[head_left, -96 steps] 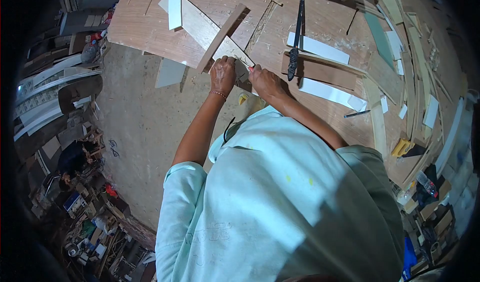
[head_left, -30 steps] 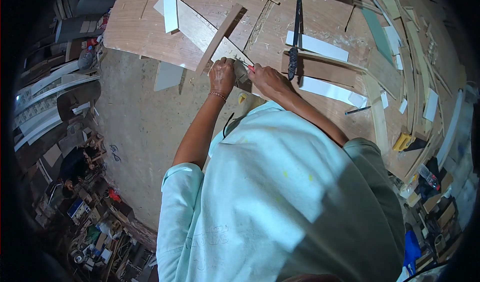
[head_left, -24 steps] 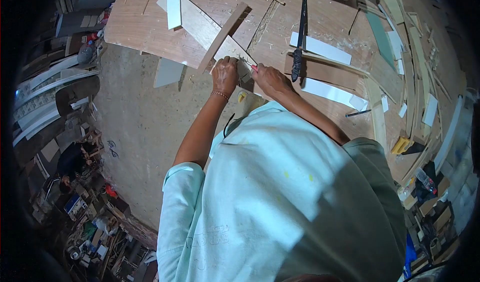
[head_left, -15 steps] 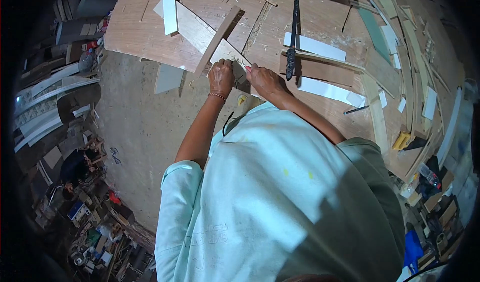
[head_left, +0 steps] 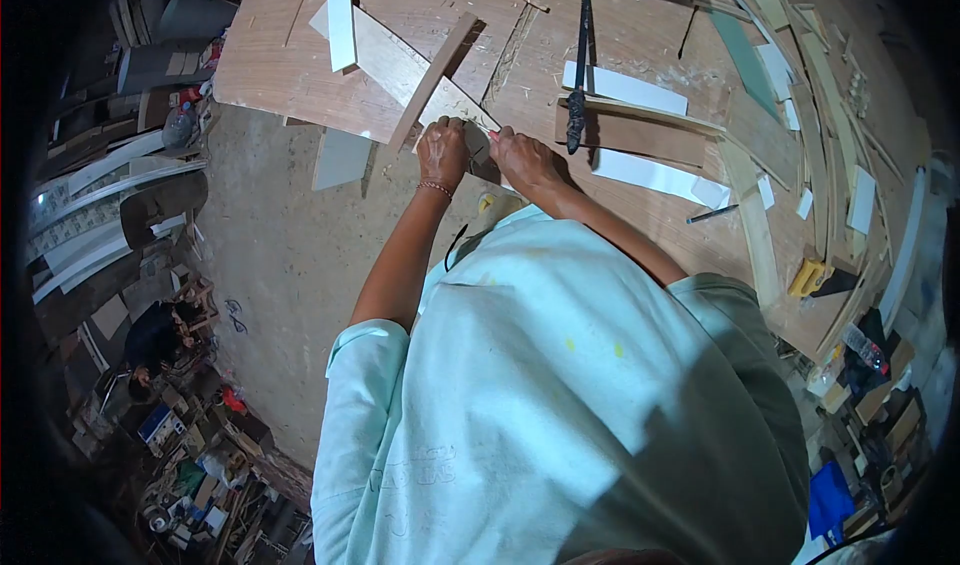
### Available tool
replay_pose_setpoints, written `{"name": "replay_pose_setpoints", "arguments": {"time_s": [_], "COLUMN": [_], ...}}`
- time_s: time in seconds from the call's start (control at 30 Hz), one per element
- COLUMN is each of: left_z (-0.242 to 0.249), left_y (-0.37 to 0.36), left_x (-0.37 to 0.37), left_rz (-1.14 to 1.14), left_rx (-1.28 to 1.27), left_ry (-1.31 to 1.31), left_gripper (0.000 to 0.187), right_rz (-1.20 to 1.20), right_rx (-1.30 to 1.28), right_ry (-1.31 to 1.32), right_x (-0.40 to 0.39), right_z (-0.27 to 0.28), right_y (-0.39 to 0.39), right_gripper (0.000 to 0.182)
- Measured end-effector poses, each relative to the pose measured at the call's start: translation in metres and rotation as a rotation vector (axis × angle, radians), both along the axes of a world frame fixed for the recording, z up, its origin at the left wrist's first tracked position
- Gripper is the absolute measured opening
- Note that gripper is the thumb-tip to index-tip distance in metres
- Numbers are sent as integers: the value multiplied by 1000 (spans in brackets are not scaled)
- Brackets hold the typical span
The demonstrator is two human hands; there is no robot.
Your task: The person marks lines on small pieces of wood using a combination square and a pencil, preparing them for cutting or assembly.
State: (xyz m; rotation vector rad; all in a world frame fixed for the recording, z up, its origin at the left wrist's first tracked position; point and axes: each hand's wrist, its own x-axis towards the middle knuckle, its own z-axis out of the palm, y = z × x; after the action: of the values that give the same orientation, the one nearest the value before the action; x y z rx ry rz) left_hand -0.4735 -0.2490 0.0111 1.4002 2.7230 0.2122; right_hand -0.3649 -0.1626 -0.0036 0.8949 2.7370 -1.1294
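My left hand [head_left: 442, 152] is closed at the near end of a pale wooden board [head_left: 392, 63], its fingers curled at the board's edge. Close beside it, my right hand [head_left: 524, 164] is closed too, at the board's right edge. A small pinkish-red bit shows at its fingertips; the rest of what it grips is hidden. A narrow brown wood strip [head_left: 434, 81] lies across the board just beyond my left hand. Farther off, a white strip [head_left: 341, 17] rests over the board's far end.
Right of my hands lie a long black-handled tool [head_left: 577, 90], white strips [head_left: 655, 178], a pen [head_left: 712, 215] and a yellow-handled saw [head_left: 808, 277]. Wood offcuts pile along the table's right side. A person [head_left: 158, 340] sits low at the far left among tools and scraps.
The view has shifted very slightly. Both hands stay at the near end of the board, with almost no visible movement.
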Motion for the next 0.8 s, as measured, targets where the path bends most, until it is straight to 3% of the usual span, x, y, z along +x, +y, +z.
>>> {"name": "replay_pose_setpoints", "arguments": {"time_s": [0.27,0.43,0.57,0.73,0.8], "left_z": [0,-3,-2,-5,-5], "left_y": [2,0,1,0,-2], "left_x": [1,-1,0,2,3], "left_rz": [35,2,-1,55,52], "left_rx": [1,52,49,58,82], "left_ry": [-8,-13,3,3,5], "left_gripper": [9,8,8,8,7], "right_rz": [-60,11,9,-66,-68], "right_rx": [-150,49,48,-290,-243], "right_ry": [-102,-39,-44,-112,-112], "right_x": [4,6,4,-2,4], "right_z": [4,4,5,-2,7], "right_y": [-1,-2,1,7,4], "right_gripper": [32,34,36,37,37]}}
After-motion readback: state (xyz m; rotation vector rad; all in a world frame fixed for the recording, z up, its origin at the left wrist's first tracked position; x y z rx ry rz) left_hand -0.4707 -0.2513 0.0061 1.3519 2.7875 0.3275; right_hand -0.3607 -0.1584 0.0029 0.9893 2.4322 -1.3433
